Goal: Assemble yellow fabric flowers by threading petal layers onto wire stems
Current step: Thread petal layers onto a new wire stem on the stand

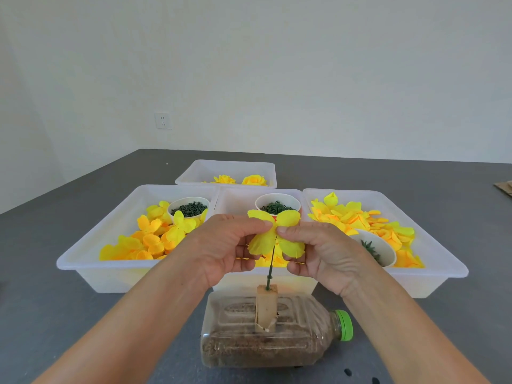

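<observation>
Pinching a yellow petal layer [274, 235] from both sides, the left hand [221, 248] and right hand [321, 253] hold it at the top of the green stem [271, 268] — thumbs and fingers closed on the fabric. The stem stands upright in a wooden block [266, 309] on a bottle [266, 331] lying before the trays [83, 261] of petals.

the bottle [266, 336] lies on the table [83, 314]; a wooden block [266, 307] stands on the bottle. behind the bottle sit three trays [133, 267] abreast, a fourth tray [225, 169] farther behind.
</observation>
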A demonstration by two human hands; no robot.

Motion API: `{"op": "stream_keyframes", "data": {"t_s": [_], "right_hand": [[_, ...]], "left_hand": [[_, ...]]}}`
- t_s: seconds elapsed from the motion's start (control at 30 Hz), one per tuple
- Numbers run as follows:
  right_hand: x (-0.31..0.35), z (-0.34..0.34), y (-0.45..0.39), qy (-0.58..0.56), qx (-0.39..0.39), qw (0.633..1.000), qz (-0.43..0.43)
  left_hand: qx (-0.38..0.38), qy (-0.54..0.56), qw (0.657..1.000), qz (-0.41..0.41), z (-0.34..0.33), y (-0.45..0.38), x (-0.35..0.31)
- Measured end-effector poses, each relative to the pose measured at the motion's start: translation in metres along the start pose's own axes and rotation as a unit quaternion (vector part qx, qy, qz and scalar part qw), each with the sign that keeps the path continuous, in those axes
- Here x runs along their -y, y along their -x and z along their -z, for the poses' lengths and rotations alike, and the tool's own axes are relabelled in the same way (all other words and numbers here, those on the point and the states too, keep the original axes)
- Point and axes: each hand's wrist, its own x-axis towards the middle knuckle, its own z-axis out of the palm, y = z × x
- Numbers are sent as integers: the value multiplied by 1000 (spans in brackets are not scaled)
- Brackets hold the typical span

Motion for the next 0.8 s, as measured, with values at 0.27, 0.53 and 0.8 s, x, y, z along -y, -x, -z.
{"op": "stream_keyframes", "data": {"t_s": [0.27, 0.53, 0.8], "right_hand": [[-3, 0, 0, -15, 9, 1000, -21], [-1, 0, 3, -7, 9, 1000, -12], [-2, -1, 3, -18, 21, 999, -34]], "left_hand": [[6, 23, 999, 23, -1, 1, 5], [22, 29, 999, 17, -2, 3, 7], [27, 34, 999, 23, -1, 4, 12]]}}
